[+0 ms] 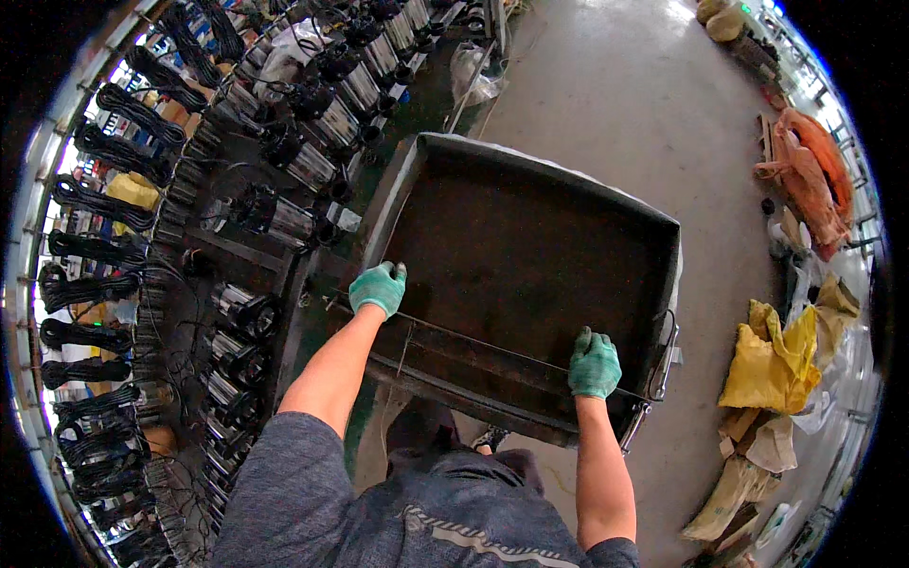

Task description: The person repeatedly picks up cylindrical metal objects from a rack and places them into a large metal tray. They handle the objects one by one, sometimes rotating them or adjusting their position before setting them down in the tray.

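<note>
In front of me is a large rectangular metal tank [544, 154] with a grey rim and a dark inside. A thin metal rod [483, 338] runs across its near part, slanting down to the right. My left hand [379, 288], in a green glove, is closed round the rod by the tank's left side. Farther right, my right hand [595, 364], gloved alike, is closed on the same rod, knuckles up. The fingertips of both hands are partly hidden. Below the rod lies a dark bar [473, 355] along the near side.
Steel pumps [289, 222] with black parts stand in rows at the left, beside hanging coils of black cable [99, 202]. A metal latch-like fitting [636, 423] is at the tank's near right corner. Yellow sacks [772, 360] and an orange bundle [810, 180] lie at the right.
</note>
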`<state>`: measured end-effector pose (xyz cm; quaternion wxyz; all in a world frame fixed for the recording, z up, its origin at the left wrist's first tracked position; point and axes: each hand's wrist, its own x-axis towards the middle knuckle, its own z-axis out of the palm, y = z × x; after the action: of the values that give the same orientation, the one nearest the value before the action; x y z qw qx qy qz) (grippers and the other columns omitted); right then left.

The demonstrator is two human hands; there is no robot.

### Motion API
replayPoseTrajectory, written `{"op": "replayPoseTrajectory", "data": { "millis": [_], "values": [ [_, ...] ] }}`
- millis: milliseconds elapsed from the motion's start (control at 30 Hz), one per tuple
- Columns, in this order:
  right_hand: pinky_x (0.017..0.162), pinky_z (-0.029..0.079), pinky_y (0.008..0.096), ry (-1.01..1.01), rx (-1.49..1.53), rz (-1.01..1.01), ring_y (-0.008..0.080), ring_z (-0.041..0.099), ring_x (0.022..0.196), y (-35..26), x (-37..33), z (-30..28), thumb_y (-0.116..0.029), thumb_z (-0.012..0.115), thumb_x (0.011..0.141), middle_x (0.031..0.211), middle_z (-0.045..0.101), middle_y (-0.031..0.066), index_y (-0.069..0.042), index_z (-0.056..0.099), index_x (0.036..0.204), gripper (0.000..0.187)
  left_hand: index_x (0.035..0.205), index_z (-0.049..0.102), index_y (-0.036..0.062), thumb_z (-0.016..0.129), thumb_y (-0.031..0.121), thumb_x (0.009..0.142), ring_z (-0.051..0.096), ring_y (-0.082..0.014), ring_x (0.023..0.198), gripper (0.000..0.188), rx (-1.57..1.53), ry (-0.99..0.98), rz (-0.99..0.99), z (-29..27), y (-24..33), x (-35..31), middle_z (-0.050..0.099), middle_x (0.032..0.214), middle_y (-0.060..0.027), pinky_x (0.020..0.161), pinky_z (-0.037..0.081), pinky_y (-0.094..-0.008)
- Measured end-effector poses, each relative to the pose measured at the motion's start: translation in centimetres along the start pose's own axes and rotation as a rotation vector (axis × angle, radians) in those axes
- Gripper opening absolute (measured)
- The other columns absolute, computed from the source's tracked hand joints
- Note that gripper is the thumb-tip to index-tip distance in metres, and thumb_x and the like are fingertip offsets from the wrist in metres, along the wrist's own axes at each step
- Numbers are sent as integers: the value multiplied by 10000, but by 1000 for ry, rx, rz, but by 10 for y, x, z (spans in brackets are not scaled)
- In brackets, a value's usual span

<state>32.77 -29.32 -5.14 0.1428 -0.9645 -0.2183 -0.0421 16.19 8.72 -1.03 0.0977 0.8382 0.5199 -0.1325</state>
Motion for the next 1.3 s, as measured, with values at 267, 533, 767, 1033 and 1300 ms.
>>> {"op": "replayPoseTrajectory", "data": {
  "millis": [267,533,767,1033,1300],
  "values": [
    [655,548,456,89,66,-8,328,667,814,-17,15,4,-320,549,1036,898,690,108,-86,675,829,337,1227,700,176,403,572,1036,675,-368,1142,531,54,-13,26,-10,9,42,723,1219,-140,947,534,-499],
    [689,557,480,52,13,54,347,674,841,-10,76,11,-368,509,1052,940,702,112,-97,692,863,377,1256,694,194,391,563,1038,668,-364,1165,525,52,-33,59,-20,46,79,710,1253,-143,962,536,-494],
    [722,562,483,-27,-53,113,350,693,881,-12,133,15,-429,461,1061,962,712,121,-103,706,889,442,1145,722,184,424,549,1029,683,-365,1123,485,19,11,88,-35,78,117,731,1192,-141,935,539,-507],
    [777,550,496,-41,-57,128,363,685,937,-5,197,25,-450,396,1079,1026,715,131,-92,704,943,492,1176,715,176,430,540,1025,686,-369,1121,486,26,57,109,-43,115,159,730,1201,-148,936,544,-503],
    [770,548,512,-48,-90,183,379,690,935,-4,261,31,-493,379,1077,1026,720,126,-113,714,930,527,1113,720,178,431,526,1028,690,-366,1111,460,36,72,125,-57,156,200,733,1189,-136,932,547,-503]
  ]
}}
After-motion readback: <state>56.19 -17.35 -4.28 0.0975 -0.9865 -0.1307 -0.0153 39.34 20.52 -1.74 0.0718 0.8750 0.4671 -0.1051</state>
